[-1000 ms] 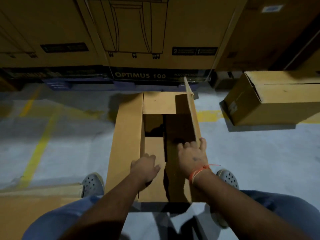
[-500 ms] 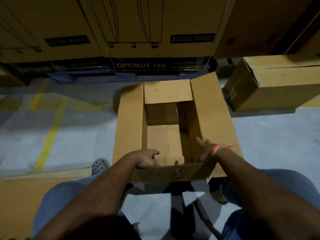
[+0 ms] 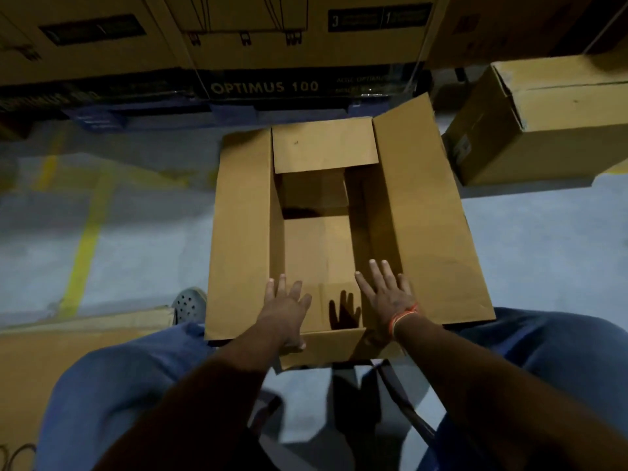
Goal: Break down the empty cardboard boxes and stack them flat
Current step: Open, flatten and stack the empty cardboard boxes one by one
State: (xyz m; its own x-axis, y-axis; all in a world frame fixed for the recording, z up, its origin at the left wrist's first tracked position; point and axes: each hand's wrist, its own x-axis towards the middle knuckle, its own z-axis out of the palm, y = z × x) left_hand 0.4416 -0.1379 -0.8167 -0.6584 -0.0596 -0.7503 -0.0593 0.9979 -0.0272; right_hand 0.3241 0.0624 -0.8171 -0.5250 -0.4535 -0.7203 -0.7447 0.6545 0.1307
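Against the back of the scene, a wall of large printed cartons [image 3: 238, 39] stands stacked, one marked "OPTIMUS 100"; they look like stored stock, parked out of the way rather than part of the job. Below them spreads the grey concrete floor [image 3: 136, 239] with yellow painted lines, which gives the open space needed for flattening cardboard.

At the centre of that floor, directly between the person's knees, sits the open cardboard box [image 3: 244, 232]. Its four top flaps are folded outward, the long ones lying to left and right, so the interior is exposed and reachable; inside, the bottom flaps still appear closed, so it is probably not yet ready to collapse.

To the right, a closed box [image 3: 550, 130] rests well apart, likely waiting its turn. At the lower left, a flat piece of cardboard [image 3: 68, 351] lies on the floor beside a grey shoe, seemingly the start of the flat stack, kept within easy reach.

The left hand [image 3: 283, 307] reaches over the near edge with fingers straight and spread, gripping nothing. The right hand [image 3: 385, 297], an orange band at its wrist, is likewise flat and spread, holding nothing; both seem poised to press down on the bottom flaps.
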